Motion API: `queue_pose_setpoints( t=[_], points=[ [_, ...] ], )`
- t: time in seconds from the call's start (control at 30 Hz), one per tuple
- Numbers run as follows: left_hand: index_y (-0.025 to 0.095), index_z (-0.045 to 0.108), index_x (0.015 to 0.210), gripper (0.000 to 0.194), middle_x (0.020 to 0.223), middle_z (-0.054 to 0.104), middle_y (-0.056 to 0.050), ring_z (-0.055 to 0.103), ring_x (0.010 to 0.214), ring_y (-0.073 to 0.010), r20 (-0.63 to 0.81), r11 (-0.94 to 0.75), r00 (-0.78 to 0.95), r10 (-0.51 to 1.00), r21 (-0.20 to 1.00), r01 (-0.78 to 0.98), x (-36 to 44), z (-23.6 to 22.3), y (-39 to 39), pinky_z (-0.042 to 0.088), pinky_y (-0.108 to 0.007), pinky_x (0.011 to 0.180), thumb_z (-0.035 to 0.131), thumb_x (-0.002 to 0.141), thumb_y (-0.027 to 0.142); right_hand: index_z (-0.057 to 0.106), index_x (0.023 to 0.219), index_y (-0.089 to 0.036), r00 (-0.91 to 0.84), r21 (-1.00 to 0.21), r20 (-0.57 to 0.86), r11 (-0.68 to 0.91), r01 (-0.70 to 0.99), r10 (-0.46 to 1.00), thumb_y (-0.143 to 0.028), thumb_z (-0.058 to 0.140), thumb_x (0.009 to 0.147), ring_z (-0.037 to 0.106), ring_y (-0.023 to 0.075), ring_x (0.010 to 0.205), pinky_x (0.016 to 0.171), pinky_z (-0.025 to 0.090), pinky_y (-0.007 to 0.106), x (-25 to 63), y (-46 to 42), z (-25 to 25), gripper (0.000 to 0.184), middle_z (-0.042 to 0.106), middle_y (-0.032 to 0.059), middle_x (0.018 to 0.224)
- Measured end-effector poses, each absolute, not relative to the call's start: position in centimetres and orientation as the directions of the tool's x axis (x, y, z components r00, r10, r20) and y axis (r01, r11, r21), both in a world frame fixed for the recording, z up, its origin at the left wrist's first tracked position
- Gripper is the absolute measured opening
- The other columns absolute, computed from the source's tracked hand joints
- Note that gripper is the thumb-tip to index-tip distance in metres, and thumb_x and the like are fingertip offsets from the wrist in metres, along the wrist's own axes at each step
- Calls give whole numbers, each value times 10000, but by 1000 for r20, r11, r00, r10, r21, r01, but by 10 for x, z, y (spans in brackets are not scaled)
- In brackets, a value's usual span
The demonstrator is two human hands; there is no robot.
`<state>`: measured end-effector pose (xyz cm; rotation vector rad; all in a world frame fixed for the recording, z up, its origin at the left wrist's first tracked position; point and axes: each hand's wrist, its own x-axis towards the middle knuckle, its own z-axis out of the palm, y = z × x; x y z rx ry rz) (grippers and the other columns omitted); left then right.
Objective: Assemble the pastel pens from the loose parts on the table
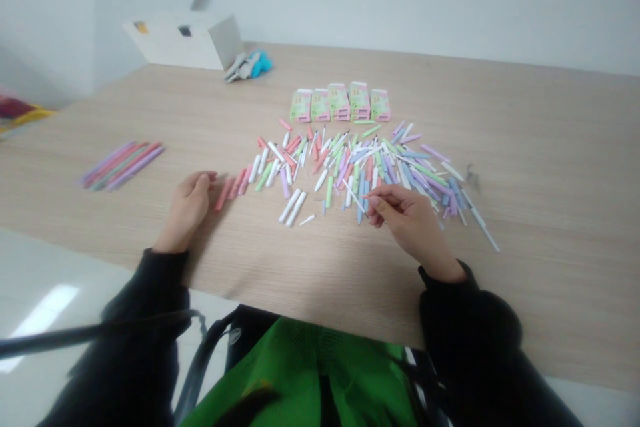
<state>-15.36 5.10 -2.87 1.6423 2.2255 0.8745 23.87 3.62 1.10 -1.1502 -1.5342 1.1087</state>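
My left hand rests on its edge at the left end of a row of red and pink pen caps, fingers loosely bent and partly hidden, with nothing seen in them. Between the thumb and fingers of my right hand is a thin white pen refill, slanting up to the left. A large spread of pastel pen parts lies beyond and between my hands. Two white pen barrels lie side by side in front of it, near a small white pointed piece.
Small green-and-pink boxes stand in a row behind the pen parts. Several long coloured pens lie together at the left. A white box and a grey-and-blue cloth sit at the back left. The table's front edge is close to my body.
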Motion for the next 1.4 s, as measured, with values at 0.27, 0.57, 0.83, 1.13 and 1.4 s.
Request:
queue_pose_setpoints(
  t=[0.27,0.57,0.83,1.13,1.4],
  points=[
    [207,498,1388,487,1427,548,-164,446,1334,-407,108,110,-149,983,308,945,-147,-40,46,368,-594,1033,335,998,449,695,847,-178,-117,-962,168,189,196,979,-339,688,868,597,114,535,522,511,258,246,36,17,162,666,-1,631],
    [190,653,884,349,891,610,-129,586,915,-295,206,124,-171,964,220,968,-143,-30,55,465,-421,838,483,892,495,695,887,-175,-147,-967,145,172,189,978,-332,678,876,593,114,551,539,510,264,244,34,13,159,659,-5,644],
    [171,653,884,442,959,615,-165,592,928,-317,180,102,-109,978,51,994,-137,-31,66,459,-417,839,380,945,513,688,886,-173,-147,-958,148,179,224,978,-322,654,880,577,114,550,542,487,268,245,36,9,153,641,-9,640],
    [114,653,1132,534,1054,602,-217,603,976,-371,141,95,-79,987,-108,990,-122,-21,72,475,-431,806,296,995,487,700,893,-176,-149,-942,137,175,287,979,-333,643,886,585,120,555,550,487,272,245,35,8,167,656,4,660],
    [105,654,1038,459,1228,537,-267,541,1106,-417,218,132,-120,968,-41,990,-116,-28,85,457,-495,875,313,979,407,701,890,-171,-140,-936,153,189,297,978,-324,631,894,587,119,551,551,486,271,246,34,10,169,653,-1,650]
  ],
)
